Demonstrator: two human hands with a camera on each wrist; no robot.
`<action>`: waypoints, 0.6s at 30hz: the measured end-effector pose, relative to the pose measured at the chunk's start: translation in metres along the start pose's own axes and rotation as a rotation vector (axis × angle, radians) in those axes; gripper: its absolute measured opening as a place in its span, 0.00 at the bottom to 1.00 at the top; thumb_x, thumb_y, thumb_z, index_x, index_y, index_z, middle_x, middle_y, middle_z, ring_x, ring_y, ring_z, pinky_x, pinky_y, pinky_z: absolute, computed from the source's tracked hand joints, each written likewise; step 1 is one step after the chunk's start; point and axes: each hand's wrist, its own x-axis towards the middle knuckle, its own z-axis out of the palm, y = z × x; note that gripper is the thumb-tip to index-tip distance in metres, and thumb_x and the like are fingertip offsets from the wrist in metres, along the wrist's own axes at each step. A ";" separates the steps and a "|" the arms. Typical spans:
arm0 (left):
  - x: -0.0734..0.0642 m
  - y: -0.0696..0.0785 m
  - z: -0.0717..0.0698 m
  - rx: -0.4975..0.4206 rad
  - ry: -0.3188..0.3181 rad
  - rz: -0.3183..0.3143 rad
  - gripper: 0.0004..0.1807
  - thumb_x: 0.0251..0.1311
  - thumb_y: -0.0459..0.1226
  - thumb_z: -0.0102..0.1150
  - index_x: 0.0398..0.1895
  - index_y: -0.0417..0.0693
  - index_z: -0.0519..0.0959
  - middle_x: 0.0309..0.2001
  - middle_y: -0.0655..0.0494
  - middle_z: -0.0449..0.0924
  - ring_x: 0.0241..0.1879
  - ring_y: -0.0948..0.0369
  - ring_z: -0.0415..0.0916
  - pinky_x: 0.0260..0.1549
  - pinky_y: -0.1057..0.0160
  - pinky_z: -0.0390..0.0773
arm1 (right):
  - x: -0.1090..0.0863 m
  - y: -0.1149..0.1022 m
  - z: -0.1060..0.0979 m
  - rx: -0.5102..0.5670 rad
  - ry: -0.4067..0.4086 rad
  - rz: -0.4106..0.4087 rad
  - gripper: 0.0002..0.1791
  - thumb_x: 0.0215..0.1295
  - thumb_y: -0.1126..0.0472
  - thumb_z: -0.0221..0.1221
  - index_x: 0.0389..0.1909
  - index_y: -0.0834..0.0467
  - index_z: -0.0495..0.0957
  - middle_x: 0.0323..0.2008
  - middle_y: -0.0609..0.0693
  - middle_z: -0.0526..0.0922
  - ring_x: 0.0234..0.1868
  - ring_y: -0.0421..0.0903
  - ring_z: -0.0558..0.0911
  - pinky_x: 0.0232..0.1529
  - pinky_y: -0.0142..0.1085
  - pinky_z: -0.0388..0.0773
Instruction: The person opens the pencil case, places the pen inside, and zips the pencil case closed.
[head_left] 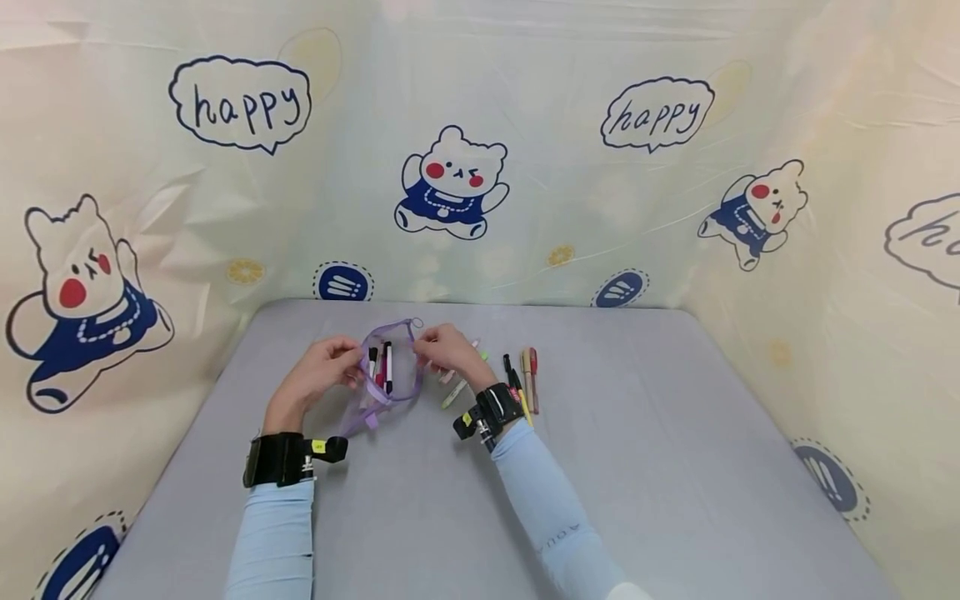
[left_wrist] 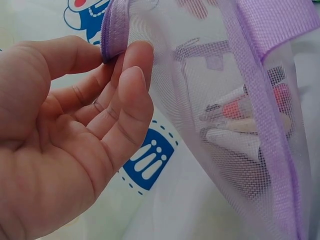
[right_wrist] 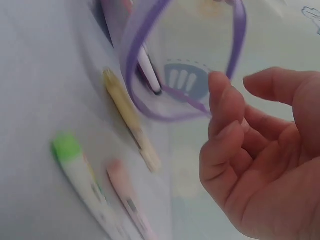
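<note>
A purple-trimmed mesh pouch (head_left: 378, 393) stands with its mouth spread wide between the two hands. My left hand (head_left: 322, 371) pinches the zippered edge (left_wrist: 115, 35) of the pouch between thumb and fingers. On the opposite side, my right hand (head_left: 450, 348) holds the rim with curled fingers; the thumb shows slightly apart from them in the right wrist view. Inside are several pens (head_left: 388, 367), seen through the mesh in the left wrist view. Just below the right hand lie a green-capped marker (right_wrist: 82, 175), a pink pen (right_wrist: 125, 190) and a yellowish pen (right_wrist: 125, 107).
Farther right on the grey table (head_left: 675, 467) lies a group of several pens (head_left: 527, 375), with black, yellow, tan and red among them. A curtain (head_left: 555, 192) printed with cartoon bears surrounds the table at the back and sides.
</note>
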 end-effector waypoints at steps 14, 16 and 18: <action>-0.001 -0.002 -0.002 -0.006 0.010 -0.014 0.17 0.74 0.38 0.47 0.54 0.30 0.70 0.35 0.53 0.77 0.33 0.61 0.79 0.34 0.63 0.83 | -0.027 0.028 -0.053 -0.178 -0.004 -0.027 0.13 0.72 0.52 0.53 0.43 0.56 0.80 0.36 0.60 0.86 0.31 0.60 0.82 0.21 0.34 0.71; -0.001 -0.002 -0.002 -0.002 0.007 -0.007 0.17 0.74 0.38 0.47 0.54 0.30 0.70 0.35 0.52 0.77 0.33 0.60 0.79 0.34 0.63 0.83 | -0.031 0.033 -0.059 -0.187 0.006 -0.016 0.14 0.72 0.52 0.53 0.43 0.58 0.80 0.37 0.61 0.86 0.27 0.55 0.81 0.21 0.33 0.70; 0.000 -0.003 -0.002 -0.002 0.006 -0.003 0.17 0.74 0.39 0.47 0.53 0.31 0.71 0.35 0.52 0.77 0.33 0.60 0.79 0.33 0.64 0.83 | -0.034 0.037 -0.066 -0.188 0.013 -0.009 0.14 0.71 0.52 0.53 0.43 0.59 0.80 0.36 0.61 0.86 0.24 0.49 0.80 0.21 0.33 0.71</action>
